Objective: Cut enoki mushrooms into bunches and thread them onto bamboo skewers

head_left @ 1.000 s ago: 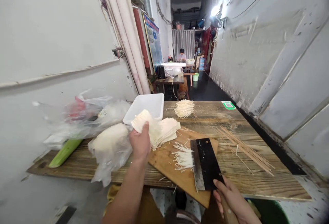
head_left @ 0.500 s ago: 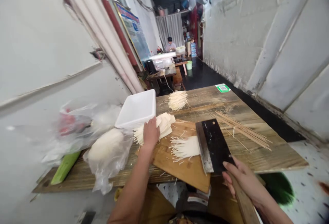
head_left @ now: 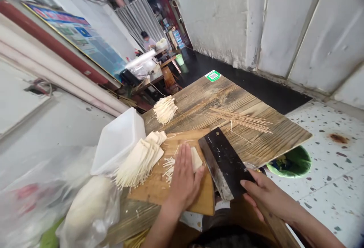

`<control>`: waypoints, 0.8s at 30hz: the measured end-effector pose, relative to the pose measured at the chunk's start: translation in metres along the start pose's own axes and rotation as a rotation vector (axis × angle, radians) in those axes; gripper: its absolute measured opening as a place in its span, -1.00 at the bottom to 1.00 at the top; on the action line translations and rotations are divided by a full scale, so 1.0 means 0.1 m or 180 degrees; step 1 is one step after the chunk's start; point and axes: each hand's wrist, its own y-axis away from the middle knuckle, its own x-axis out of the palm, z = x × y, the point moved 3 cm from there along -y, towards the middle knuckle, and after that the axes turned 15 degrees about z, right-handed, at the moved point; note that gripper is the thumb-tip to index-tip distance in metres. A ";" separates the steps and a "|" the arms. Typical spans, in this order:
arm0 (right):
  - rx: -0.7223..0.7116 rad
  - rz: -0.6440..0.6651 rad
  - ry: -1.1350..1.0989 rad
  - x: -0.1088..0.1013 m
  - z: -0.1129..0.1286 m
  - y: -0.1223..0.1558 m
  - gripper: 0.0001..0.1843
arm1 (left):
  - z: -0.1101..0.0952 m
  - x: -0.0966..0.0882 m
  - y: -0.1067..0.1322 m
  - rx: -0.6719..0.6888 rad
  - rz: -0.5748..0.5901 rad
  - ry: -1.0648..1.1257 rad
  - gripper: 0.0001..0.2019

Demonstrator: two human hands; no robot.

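Observation:
My left hand (head_left: 186, 176) lies flat with fingers stretched over a bunch of enoki mushrooms (head_left: 196, 159) on the wooden cutting board (head_left: 170, 147). The thin caps stick out left of the hand and the pale base shows on its right. In my right hand (head_left: 263, 189) is the wooden handle of a cleaver (head_left: 224, 164). The wide dark blade is tilted at the board's right edge, just right of the enoki and apart from it. A row of flattened enoki bundles (head_left: 142, 160) rests on the board's left side.
Another enoki pile (head_left: 165, 109) sits farther back on the wooden table (head_left: 196, 100). Thin wooden skewers (head_left: 241, 119) lie to the right. At left stand a white plastic tub (head_left: 118, 138) and a bagged pale lump (head_left: 89, 206). A green bin (head_left: 292, 162) is below; a person (head_left: 148, 41) sits far back.
My left hand has moved right from the flattened bundles onto the enoki beside the cleaver. The cleaver has drawn back from the enoki's base. The view has turned right and tilted.

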 end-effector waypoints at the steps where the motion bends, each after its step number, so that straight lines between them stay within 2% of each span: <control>1: 0.0006 0.0043 0.0012 -0.01 0.01 0.00 -0.66 | -0.06 0.07 -0.02 0.0042 -0.0020 -0.0075 -0.29; 4: 0.0062 0.0178 0.0068 -0.04 0.04 0.00 -0.70 | -0.08 0.22 -0.03 -0.0014 -0.0075 -0.0219 -0.28; 7: 0.0157 0.0308 0.0040 -0.06 0.05 -0.01 -0.75 | -0.03 0.28 -0.01 -0.0032 -0.0082 -0.0283 -0.28; 24: 0.0190 0.0367 -0.0007 -0.06 -0.03 -0.01 -0.79 | -0.06 0.28 -0.01 -0.0019 -0.0103 -0.0251 -0.31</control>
